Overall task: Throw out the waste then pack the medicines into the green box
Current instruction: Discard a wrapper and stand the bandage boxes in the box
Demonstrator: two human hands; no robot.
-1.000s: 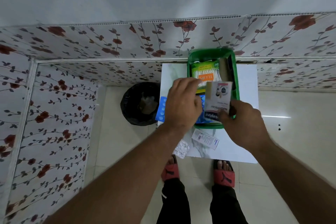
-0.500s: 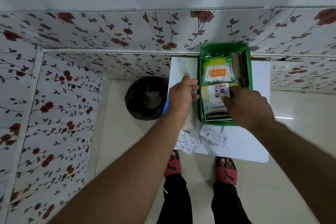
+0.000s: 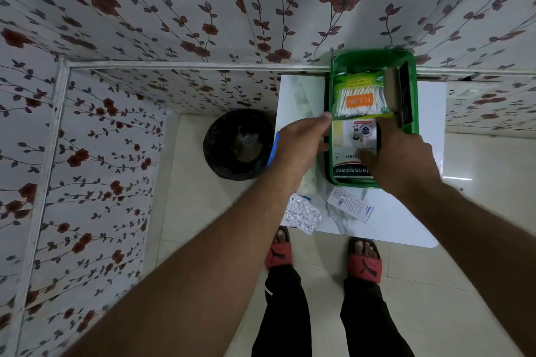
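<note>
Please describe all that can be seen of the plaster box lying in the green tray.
The Hansaplast box is a flat white carton, seemingly cardboard, with a yellowish panel, small pictures and a dark band bearing the brand name, printed upside down to the camera. It lies flat, face up, in the near half of the green tray, just below the cotton-bud pack. The right hand rests on its right part, hiding that edge.

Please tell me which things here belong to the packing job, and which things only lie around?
Belong to the job:
green box
Hansaplast pack
cotton buds pack
small white carton
foil blister strips
black bin
left hand
right hand

Only around:
white table
red sandals
flowered wall
</note>
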